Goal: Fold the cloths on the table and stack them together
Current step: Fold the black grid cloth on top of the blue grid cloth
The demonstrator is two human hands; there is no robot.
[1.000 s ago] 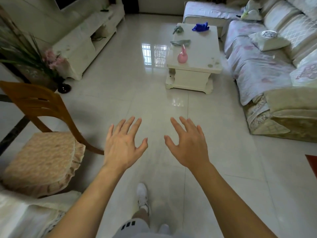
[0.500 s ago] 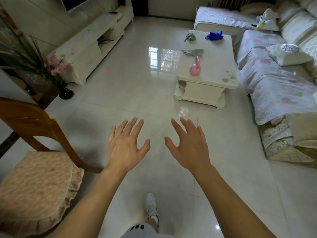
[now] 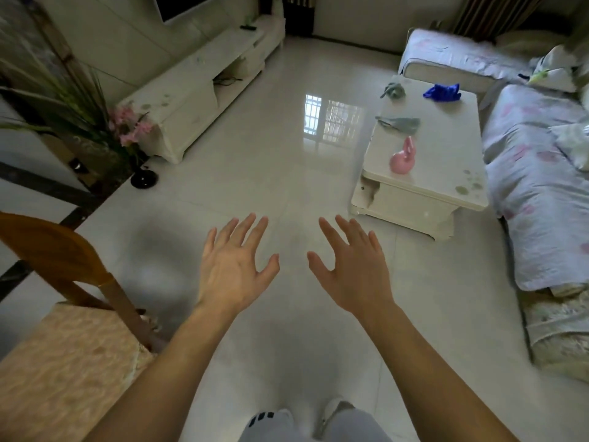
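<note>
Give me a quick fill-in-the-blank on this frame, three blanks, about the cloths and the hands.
1. The blue cloth lies on the table at its ____ end.
2. Left hand and right hand both hold ____.
3. The ornament near the grey-green cloth is coloured ____.
Missing words: far; nothing; pink.

The table (image 3: 446,148) is creamy white with a few green spots. On it lie a bright blue cloth (image 3: 442,91), two grey-green cloths (image 3: 398,123) (image 3: 394,90) and a pink bunny (image 3: 403,157). Beside the table, the sofa cover (image 3: 535,186) is pale with pink flowers.
</note>
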